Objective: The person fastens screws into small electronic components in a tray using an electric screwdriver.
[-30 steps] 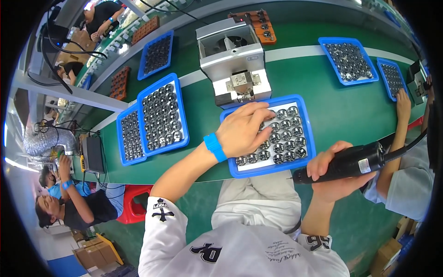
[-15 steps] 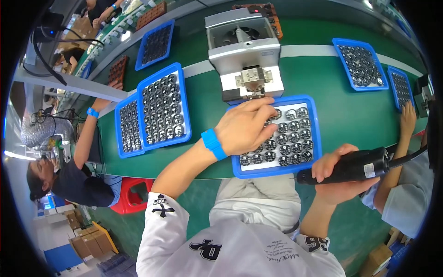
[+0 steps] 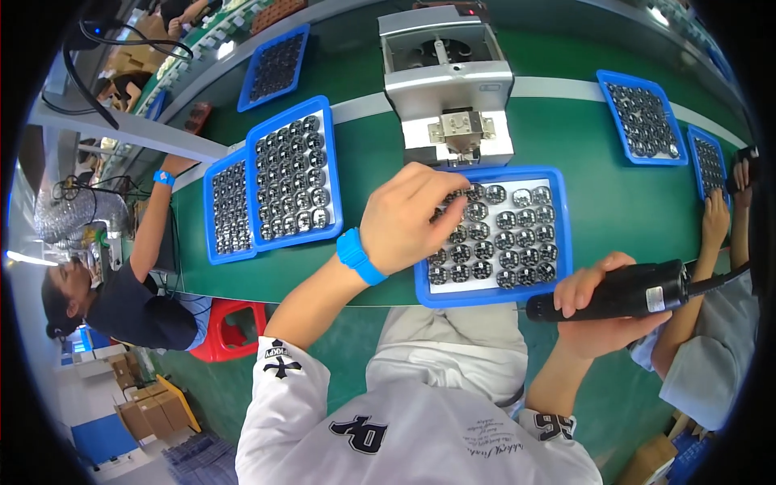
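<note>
My left hand (image 3: 411, 217), with a blue wristband, reaches over the upper left of a blue tray (image 3: 564, 234). Its thumb and forefinger are bent together around a small round part at the tray's far row; the hand hides much of that part. Rows of shiny black round parts (image 3: 505, 220), which look like small circuit assemblies, lie on the tray's white liner. In my right hand (image 3: 594, 323) is a black electric screwdriver (image 3: 622, 291), held sideways at the tray's near right corner. Its tip points left and its cable runs off to the right.
Behind the tray stands a silver machine (image 3: 453, 89) with a metal block at its front. More filled blue trays lie at left (image 3: 333, 186) and far right (image 3: 643, 117) on the green bench. Co-workers sit on both sides, the left one near a red stool (image 3: 230, 331).
My left hand has shifted left across the tray's far row, with fingers still bent. The view has turned slightly, while my right hand keeps its hold on the screwdriver.
</note>
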Demonstrator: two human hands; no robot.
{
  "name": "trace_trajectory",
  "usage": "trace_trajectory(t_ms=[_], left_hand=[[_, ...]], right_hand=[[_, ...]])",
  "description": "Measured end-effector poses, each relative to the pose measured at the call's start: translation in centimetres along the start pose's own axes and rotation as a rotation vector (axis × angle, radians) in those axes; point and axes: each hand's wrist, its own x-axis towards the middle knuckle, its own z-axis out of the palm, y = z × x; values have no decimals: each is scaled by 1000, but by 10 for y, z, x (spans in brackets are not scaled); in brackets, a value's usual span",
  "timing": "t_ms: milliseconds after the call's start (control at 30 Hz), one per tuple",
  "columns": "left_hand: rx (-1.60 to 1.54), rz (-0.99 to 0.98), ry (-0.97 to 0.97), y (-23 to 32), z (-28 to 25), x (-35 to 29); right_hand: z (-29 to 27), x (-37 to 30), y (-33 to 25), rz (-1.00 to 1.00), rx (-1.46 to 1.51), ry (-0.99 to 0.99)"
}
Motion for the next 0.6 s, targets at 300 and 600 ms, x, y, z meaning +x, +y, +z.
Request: trace_trajectory(t_ms=[300, 600], left_hand=[[109, -68, -131, 6, 23, 4], [129, -109, -317, 6, 26, 13]], right_hand=[[4, -5, 2, -15, -3, -3], [5, -6, 3, -7, -21, 86]])
